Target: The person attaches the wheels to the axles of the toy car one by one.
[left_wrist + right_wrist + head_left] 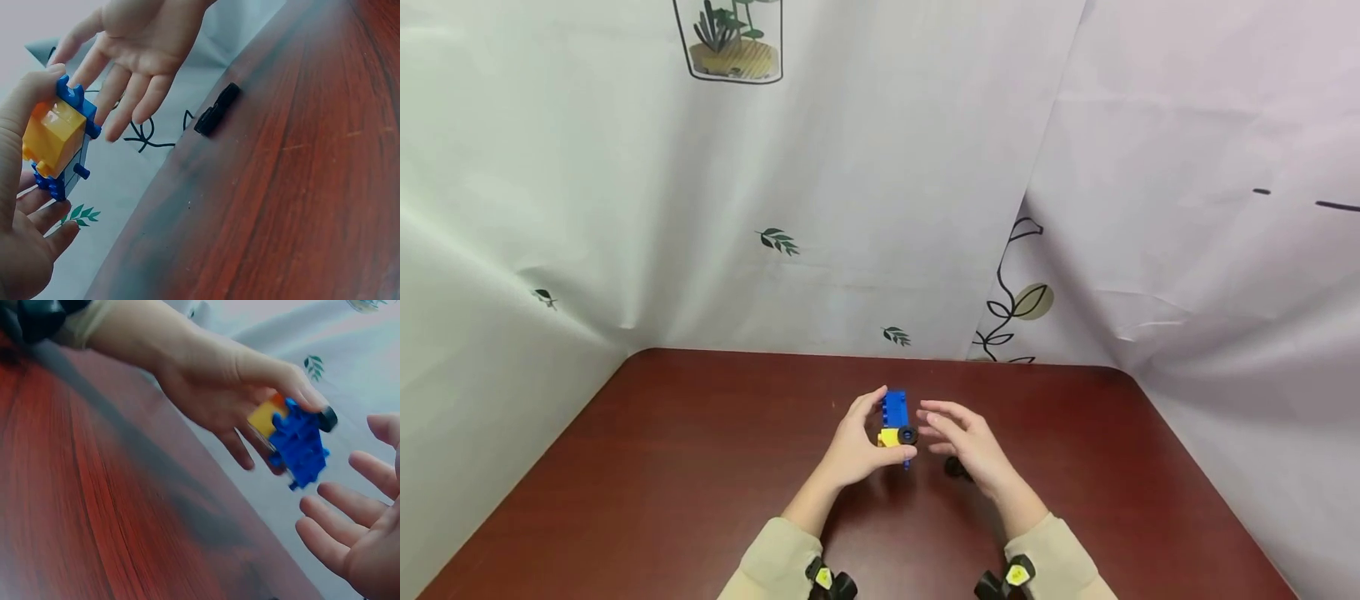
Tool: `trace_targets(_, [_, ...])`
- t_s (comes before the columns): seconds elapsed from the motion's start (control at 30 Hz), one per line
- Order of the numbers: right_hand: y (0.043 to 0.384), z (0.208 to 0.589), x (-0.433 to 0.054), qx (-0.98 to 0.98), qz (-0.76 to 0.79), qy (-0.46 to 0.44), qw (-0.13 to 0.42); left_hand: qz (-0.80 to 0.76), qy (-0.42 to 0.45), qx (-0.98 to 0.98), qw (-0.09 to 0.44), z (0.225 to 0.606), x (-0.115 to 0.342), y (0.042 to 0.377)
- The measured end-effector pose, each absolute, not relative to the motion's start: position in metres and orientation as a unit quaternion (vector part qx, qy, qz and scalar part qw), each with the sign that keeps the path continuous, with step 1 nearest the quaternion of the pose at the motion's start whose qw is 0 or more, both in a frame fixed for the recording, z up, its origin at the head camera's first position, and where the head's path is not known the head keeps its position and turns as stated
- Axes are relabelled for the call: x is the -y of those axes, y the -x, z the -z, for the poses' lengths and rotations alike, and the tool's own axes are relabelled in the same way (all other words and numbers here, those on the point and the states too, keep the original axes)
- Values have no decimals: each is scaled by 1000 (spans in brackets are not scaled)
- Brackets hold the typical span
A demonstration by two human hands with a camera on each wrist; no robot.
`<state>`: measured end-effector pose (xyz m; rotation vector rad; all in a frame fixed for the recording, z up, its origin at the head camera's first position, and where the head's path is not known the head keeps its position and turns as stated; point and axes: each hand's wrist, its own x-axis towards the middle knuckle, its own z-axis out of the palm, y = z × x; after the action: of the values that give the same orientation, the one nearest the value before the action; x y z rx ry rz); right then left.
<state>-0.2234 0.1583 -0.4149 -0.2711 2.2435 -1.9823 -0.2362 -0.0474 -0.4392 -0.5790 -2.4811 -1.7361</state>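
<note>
Nearest of all, two pale sleeves (778, 554), a black wrist device (842, 586) at each cuff, and on each a yellow badge (824, 577) whose mark is too small to read from here. Now up to the hands: the left hand (863, 446) has the toy vehicle (895, 408), thumb on the near end and fingers round towards the far end, gripping it above the table! Its long axis runs near to far, the blue bed reaching away from the person, the yellow block (889, 437) at the near end, and a black wheel (907, 435) on the right by the thumb. Lovely glossy plastic, bright blue with little hooks and pegs sticking out, and an orange patch beside the yellow in the right wrist view. Just beside it, the right hand (966, 437), fingers spread and holding nothing, palm turned to the toy. Behind that hand, a black double-ended piece (955, 467) lies on the dark red-brown table (700, 450), and farthest back hangs white cloth (880, 167), printed with green leaves, a black-line vine (1000, 308) and a plant jar (733, 58)
</note>
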Motion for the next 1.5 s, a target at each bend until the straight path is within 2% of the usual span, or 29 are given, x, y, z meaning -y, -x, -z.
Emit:
trace_targets(0.23, [230,424,-174,-808,583,88,-10,540,189,820,22,441,47,239])
trace_targets(0.4, [233,431,-183,-838,535,104,-35,537,197,820,16,445,47,239])
trace_targets(1.03, [240,446,-210,-883,438,170,-5,531,210,821,1,449,45,239])
trace_targets(1.5, [239,448,-214,-886,416,195,62,528,202,825,2,448,46,238])
